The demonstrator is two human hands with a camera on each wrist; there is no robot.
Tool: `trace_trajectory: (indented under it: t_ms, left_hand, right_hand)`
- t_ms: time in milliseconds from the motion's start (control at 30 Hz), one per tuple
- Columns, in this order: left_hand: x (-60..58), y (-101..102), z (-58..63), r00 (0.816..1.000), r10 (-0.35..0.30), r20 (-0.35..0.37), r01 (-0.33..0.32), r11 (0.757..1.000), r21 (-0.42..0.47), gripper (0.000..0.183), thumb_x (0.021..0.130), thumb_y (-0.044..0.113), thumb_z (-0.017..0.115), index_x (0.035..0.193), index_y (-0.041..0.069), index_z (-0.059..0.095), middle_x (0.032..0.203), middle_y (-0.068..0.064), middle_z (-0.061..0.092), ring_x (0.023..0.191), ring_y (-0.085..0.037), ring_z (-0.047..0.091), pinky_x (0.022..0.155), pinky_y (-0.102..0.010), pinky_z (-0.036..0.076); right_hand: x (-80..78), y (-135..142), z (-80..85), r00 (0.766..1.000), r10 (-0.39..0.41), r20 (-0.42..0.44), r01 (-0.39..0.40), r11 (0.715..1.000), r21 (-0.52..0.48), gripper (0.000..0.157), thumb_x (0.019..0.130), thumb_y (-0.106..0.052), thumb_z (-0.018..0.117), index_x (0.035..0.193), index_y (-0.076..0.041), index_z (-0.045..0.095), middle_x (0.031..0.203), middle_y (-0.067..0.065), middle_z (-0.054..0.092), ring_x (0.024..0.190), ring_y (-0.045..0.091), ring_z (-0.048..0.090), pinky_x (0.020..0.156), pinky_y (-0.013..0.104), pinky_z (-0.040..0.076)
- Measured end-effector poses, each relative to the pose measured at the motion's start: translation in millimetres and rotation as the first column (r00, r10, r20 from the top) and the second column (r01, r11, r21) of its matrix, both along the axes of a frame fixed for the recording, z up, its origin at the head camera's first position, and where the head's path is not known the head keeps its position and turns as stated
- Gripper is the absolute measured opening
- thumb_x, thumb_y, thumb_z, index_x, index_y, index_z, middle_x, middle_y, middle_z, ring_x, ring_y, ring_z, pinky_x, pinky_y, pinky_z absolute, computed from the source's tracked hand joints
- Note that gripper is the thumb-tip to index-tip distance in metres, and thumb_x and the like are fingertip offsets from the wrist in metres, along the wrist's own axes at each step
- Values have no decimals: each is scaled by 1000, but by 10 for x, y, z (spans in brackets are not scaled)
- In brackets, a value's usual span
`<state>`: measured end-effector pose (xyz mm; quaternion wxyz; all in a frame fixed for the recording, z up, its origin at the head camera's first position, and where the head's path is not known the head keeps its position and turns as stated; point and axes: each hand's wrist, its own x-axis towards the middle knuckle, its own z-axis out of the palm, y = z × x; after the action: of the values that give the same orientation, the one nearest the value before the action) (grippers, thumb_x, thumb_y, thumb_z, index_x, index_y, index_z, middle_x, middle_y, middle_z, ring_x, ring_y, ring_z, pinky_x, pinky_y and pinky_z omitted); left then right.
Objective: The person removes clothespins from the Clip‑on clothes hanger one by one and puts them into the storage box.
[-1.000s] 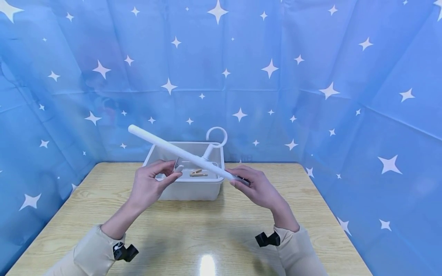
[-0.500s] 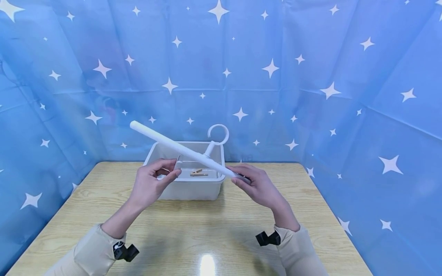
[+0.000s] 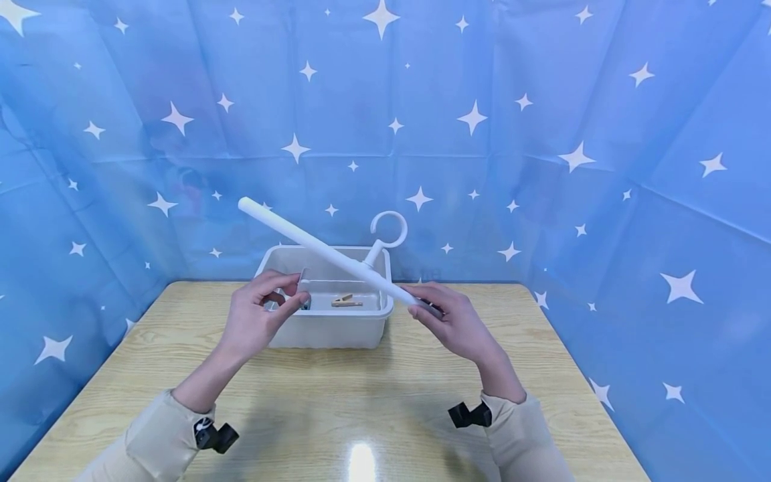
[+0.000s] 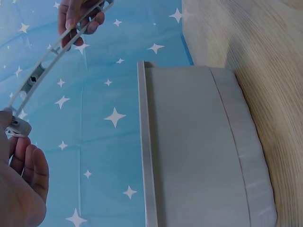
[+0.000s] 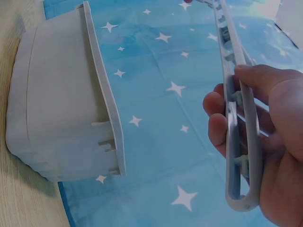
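A white clothes hanger point(image 3: 325, 252) with a round hook point(image 3: 402, 231) is held tilted above the bin, its left end raised. My right hand point(image 3: 456, 320) grips its lower right end, fingers and thumb wrapped about the frame in the right wrist view. My left hand point(image 3: 253, 313) is below the raised arm. In the left wrist view its thumb and fingers pinch a small pale clip point(image 4: 21, 126) at the hanger's slotted frame point(image 4: 47, 71). A dark part of that clip shows at the fingertips in the head view.
Behind the hands a white plastic bin point(image 3: 328, 333) stands on the wooden table point(image 3: 337, 408). Wooden clothespins point(image 3: 347, 303) appear inside the bin, near its front wall. A blue curtain point(image 3: 542, 221) with white stars surrounds the table's back and sides.
The hanger's raised end and hook have shifted up and to the right. My left hand has drawn slightly left and up, while my right hand has moved a little right with its grip kept.
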<state>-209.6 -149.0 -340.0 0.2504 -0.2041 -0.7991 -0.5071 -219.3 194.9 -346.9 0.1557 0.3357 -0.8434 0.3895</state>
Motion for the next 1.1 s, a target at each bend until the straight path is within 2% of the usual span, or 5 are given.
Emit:
trace_trajectory:
  t_ms: [333, 633, 1100]
  left_hand:
    - [-100, -123, -69, 997, 47, 54, -46, 998, -34, 30, 90, 19, 76, 121, 17, 74, 94, 0, 66, 76, -7, 63, 70, -17, 53]
    - [-218, -240, -155, 991, 104, 80, -97, 991, -89, 36, 92, 28, 74, 126, 16, 71, 98, 0, 68, 82, 2, 62, 75, -14, 52]
    - [-341, -347, -187, 987, 131, 92, -121, 987, -101, 35, 92, 30, 74, 124, 15, 72, 97, -2, 69, 85, 6, 61, 74, -11, 51]
  right_hand:
    - [8, 19, -11, 1000, -13, 5, 13, 1000, 3, 37, 99, -22, 63, 136, -27, 63, 99, -7, 61, 61, 6, 42, 55, 23, 40]
    - [5, 24, -24, 1000, -19, 13, 19, 1000, -3, 37, 99, -22, 63, 136, -28, 63, 100, -7, 62, 61, 7, 42, 56, 23, 40]
    - [-2, 17, -39, 1000, -8, 5, 8, 1000, -16, 37, 99, -19, 64, 136, -25, 63, 105, -5, 64, 63, 6, 43, 57, 23, 41]
